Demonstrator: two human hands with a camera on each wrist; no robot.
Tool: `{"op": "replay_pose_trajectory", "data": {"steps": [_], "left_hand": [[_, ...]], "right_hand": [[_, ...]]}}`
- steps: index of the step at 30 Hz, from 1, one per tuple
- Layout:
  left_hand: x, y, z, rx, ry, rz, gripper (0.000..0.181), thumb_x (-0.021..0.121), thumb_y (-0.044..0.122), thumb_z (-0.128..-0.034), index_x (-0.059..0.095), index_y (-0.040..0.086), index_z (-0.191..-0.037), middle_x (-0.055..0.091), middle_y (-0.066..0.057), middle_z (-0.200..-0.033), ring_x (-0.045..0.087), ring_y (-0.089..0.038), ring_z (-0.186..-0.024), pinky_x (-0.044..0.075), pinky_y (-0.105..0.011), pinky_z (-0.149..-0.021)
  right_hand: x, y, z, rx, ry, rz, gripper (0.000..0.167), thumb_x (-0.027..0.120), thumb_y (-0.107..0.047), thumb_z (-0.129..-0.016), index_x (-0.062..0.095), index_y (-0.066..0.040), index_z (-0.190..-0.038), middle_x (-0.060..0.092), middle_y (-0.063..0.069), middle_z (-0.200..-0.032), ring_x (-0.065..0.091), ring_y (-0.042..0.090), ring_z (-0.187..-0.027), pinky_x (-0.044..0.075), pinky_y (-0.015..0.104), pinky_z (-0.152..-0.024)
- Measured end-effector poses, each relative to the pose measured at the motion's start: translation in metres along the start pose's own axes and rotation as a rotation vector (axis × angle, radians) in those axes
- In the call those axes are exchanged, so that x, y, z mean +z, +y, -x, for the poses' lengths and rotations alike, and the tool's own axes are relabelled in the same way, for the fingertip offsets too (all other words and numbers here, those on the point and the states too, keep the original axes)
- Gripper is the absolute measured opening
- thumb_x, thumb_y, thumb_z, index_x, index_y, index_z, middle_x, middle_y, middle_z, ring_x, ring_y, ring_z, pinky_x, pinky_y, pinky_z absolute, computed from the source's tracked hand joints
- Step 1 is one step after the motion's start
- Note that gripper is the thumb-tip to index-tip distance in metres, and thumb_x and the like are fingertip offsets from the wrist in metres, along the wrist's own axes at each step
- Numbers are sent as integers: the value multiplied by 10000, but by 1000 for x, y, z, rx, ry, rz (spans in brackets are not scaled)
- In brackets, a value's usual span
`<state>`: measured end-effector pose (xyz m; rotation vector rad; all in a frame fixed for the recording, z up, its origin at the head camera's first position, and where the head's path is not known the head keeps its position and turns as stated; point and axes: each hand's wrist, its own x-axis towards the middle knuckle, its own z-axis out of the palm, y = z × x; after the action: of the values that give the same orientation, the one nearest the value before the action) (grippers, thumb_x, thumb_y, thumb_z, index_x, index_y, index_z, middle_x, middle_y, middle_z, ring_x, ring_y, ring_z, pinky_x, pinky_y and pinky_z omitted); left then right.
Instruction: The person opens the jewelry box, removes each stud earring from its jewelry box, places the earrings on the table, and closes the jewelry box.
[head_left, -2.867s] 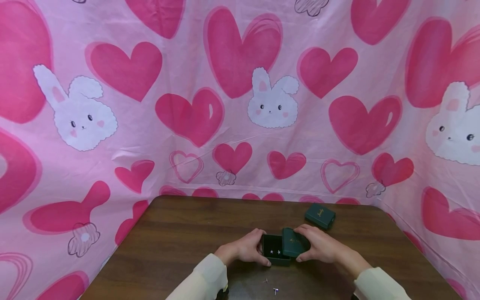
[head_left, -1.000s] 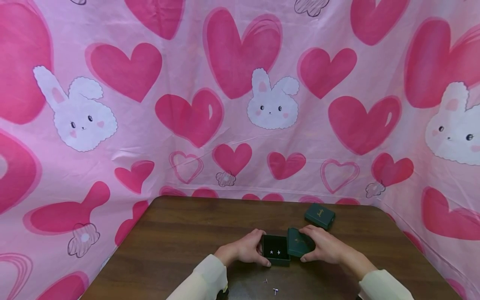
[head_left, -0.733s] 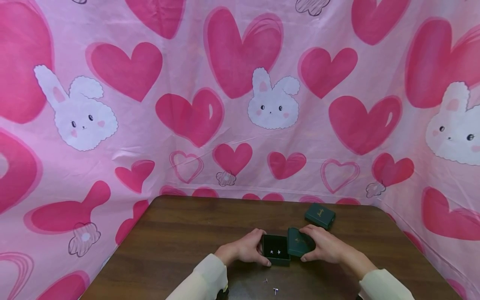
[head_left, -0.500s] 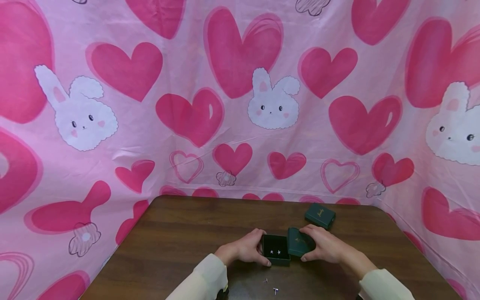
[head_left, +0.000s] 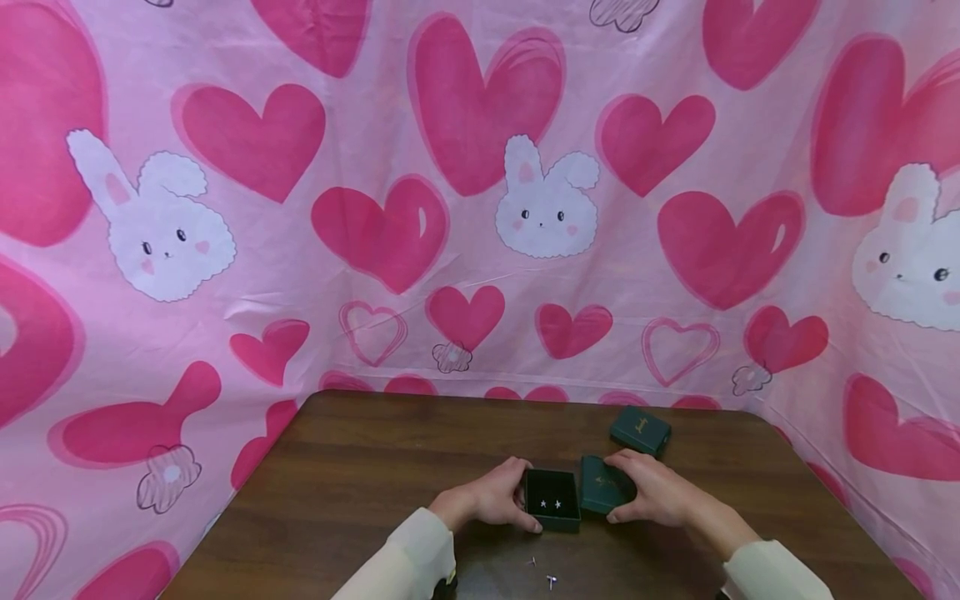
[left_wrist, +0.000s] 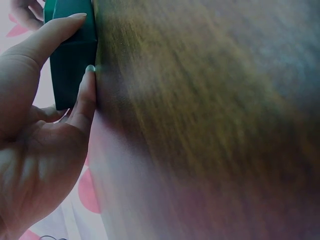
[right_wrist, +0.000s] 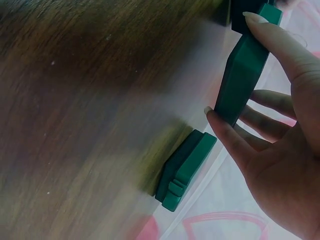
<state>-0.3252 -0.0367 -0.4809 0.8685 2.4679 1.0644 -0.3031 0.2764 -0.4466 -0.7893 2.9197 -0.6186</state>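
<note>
A person's left hand and right hand work side by side over a brown wooden table. The left hand grips an open dark green box, its thumb at the near corner and its fingers clamped against the left side. The box sits toward the near edge of the table, right of center, its black lining facing up. Two small silvery star-shaped earrings sit next to each other on the lining. The right hand holds the green lid, with gold lettering on top, thumb on the near side and fingers on the far and right sides. The lid is just to the right of the box, a narrow strip of table showing between them from overhead; whether it touches the tabletop cannot be told.

In front of the box, two tiny metal studs, a brighter stud and a fainter stud, lie near each other on the wood. A second box, also green with gold lettering, rests beyond the right hand. Cream sleeves cover the forearms. Pink cloth, printed with hearts and white rabbits, hangs behind the table.
</note>
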Motion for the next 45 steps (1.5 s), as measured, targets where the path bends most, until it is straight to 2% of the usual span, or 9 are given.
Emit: {"op": "replay_pose_trajectory", "data": {"steps": [5,13,26,45], "left_hand": [[1,0,0,-5,5,1,611,902,201,-786,491,145,-1235,463,30,-1058,496,-87,-894,464,-231,-783],[3,-2,0,5,17,-21,610,910,215,-777,498,136,-1220,463,34,-1034,491,-71,-872,457,-222,-769],[2,0,1,-2,13,-5,618,907,198,-779,496,146,-1238,462,34,-1053,490,-82,-898,462,-231,-794],[2,0,-1,-7,16,-12,632,909,201,-775,495,138,-1248,464,35,-1058,486,-80,-904,458,-234,-805]], "right_hand": [[-1,0,1,-9,-7,9,822,907,-412,-738,578,60,-1324,577,238,-1335,555,413,-1184,444,653,-991],[-3,1,1,47,-18,-7,835,916,-411,-726,579,46,-1338,562,234,-1368,541,415,-1213,424,663,-1012],[-3,11,2,45,6,25,842,913,-433,-721,586,53,-1325,576,239,-1345,554,419,-1205,430,653,-1010],[-5,21,3,86,25,55,839,918,-425,-714,589,61,-1315,589,229,-1310,562,421,-1178,439,651,-996]]}}
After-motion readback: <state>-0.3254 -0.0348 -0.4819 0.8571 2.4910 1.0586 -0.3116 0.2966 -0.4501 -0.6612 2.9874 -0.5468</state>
